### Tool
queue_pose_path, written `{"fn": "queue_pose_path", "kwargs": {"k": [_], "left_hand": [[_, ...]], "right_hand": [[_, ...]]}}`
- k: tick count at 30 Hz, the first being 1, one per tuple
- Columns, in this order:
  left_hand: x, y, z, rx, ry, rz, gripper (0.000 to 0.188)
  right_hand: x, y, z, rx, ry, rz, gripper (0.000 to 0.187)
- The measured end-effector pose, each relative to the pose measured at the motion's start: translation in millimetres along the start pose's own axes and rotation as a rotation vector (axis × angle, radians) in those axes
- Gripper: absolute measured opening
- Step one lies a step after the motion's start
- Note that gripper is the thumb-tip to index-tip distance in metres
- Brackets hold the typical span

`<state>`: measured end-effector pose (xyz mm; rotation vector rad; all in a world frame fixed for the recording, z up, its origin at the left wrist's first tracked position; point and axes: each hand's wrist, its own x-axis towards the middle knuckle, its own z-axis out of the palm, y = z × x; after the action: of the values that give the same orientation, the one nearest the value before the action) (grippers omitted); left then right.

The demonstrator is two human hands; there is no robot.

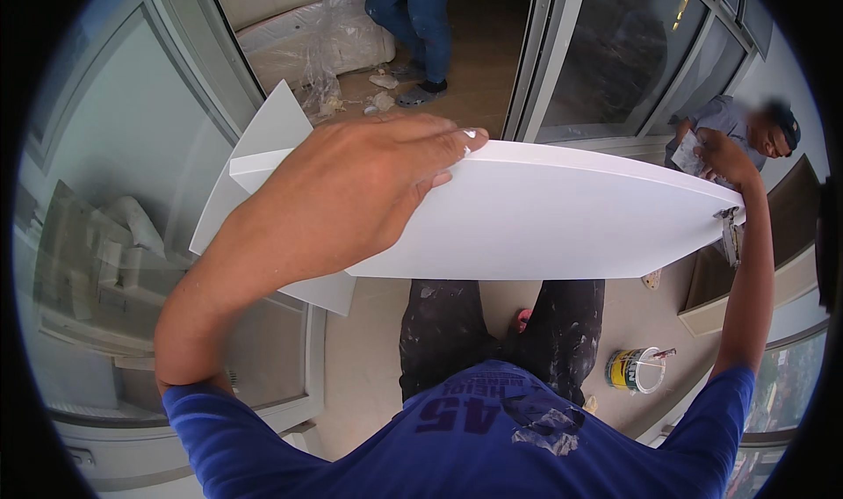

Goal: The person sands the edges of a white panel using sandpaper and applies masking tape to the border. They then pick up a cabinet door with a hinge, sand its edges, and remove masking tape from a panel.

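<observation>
The white panel (544, 218) could tip if the left hand (378, 183), closed over its top edge, slips — whether the half-hidden right hand (727, 158) grips its far end, I cannot tell.

Big flat panel (544, 213) is right in front of the person (457, 429), left hand (369, 178) over its top edge, right hand (725, 158) at the right end. Second panel (274, 121) pokes out behind its left end. Bucket's (637, 371) on the floor (360, 367) over to the right, one co-worker (748, 123) past the right hand, another co-worker (413, 11) through the doorway (530, 55) ahead.
</observation>
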<state>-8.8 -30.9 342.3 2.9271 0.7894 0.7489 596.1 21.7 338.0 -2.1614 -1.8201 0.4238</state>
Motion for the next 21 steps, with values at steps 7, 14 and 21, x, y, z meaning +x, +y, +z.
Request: {"fn": "queue_pose_path", "kwargs": {"k": [7, 14, 21], "left_hand": [[-45, -38, -13, -0.016, 0.126, -0.175, 0.038], [-107, -79, -23, 0.007, 0.352, -0.4, 0.03], [-105, -90, 46, -0.843, 0.722, -0.554, 0.055]], "right_hand": [[4, 19, -5, -0.113, 0.015, -0.022, 0.035], [16, 55, -4, -0.079, 0.033, -0.042, 0.041], [15, 66, -1, 0.028, 0.169, -0.168, 0.042]]}}
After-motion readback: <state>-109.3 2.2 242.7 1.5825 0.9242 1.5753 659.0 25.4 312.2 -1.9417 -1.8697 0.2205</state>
